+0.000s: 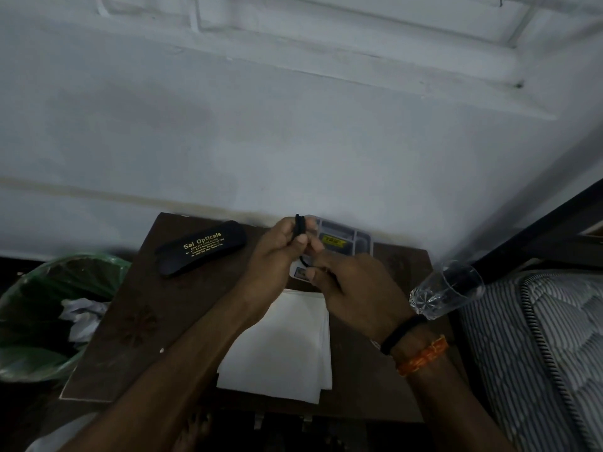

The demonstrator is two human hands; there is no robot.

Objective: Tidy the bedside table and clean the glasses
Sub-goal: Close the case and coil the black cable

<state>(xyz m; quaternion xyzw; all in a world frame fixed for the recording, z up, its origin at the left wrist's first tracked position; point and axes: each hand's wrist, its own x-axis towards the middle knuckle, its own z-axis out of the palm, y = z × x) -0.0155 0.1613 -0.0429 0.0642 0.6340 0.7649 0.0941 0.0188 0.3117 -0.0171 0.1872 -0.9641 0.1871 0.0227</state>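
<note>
Table (182, 321) of dark wood lies under both hands; white paper (280, 347) sits below the wrists, black glasses case (200, 247) left of the left hand (277, 252), which pinches a black cord (299, 227); right hand (349, 288) curls around its lower end

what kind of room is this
Most likely a bedroom, at a bedside. A small dark wooden table stands against a plain wall, a striped mattress lies right beside it, and a glasses case rests on the table.
</note>
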